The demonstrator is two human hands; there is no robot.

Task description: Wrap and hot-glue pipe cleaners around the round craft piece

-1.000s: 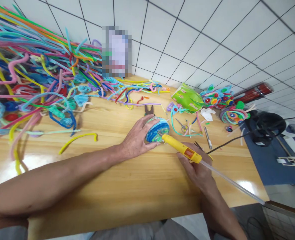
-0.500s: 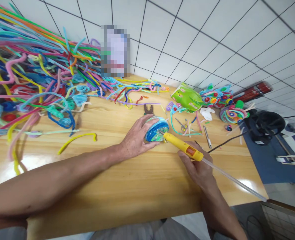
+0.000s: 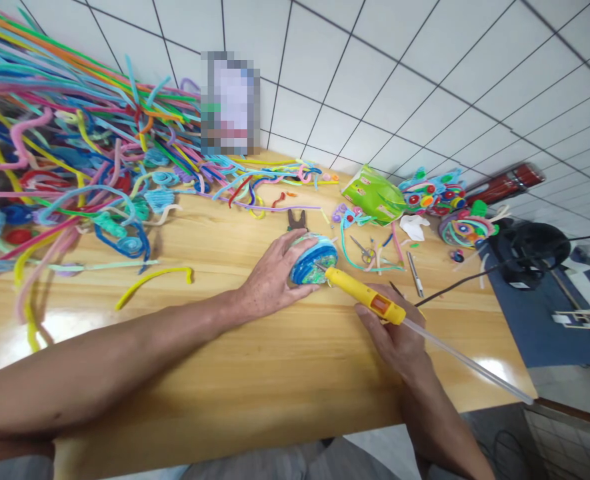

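Observation:
My left hand (image 3: 275, 277) curls round a blue and green coiled pipe-cleaner disc (image 3: 316, 258), held tilted on the wooden table (image 3: 255, 360). A yellow glue gun (image 3: 362, 295) lies in my right hand (image 3: 397, 333), fingers wrapped round its body. Its metal tip touches the disc's right face. A clear glue stick (image 3: 469, 365) sticks out of the gun's back toward the table's right corner.
A big heap of coloured pipe cleaners (image 3: 65, 147) fills the left and back. Pliers (image 3: 297, 219), small scissors (image 3: 363, 249), a green packet (image 3: 373, 195) and finished coiled figures (image 3: 449, 207) lie behind the disc. A black cable (image 3: 455, 281) runs off right.
The glue gun shifted only slightly along the disc's face; both hands keep their holds.

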